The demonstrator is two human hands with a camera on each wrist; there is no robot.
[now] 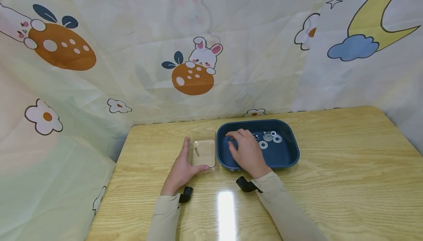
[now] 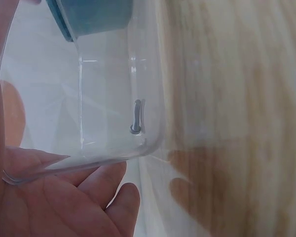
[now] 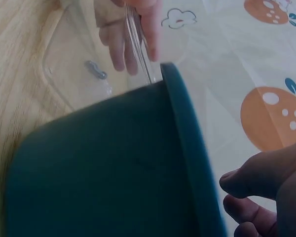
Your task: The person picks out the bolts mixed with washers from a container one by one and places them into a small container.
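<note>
Clear plastic box [image 1: 206, 156] beside blue tray [image 1: 282, 156], probably light and stiff, is best held by its walls, left hand [image 1: 183, 170] alongside, fingers extended, right hand [image 1: 248, 153] above tray, fingers parted.

Dark blue tray [image 1: 281, 156], silvery screw [image 1: 196, 151], wood-grain table [image 1: 347, 182]

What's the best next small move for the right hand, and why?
Probably ease the right hand toward the flat, pale, round washers: it looks empty above the dark blue plastic tray, and they lie loose to its right. The left hand is at the clear rectangular plastic box containing one silvery bolt.
</note>
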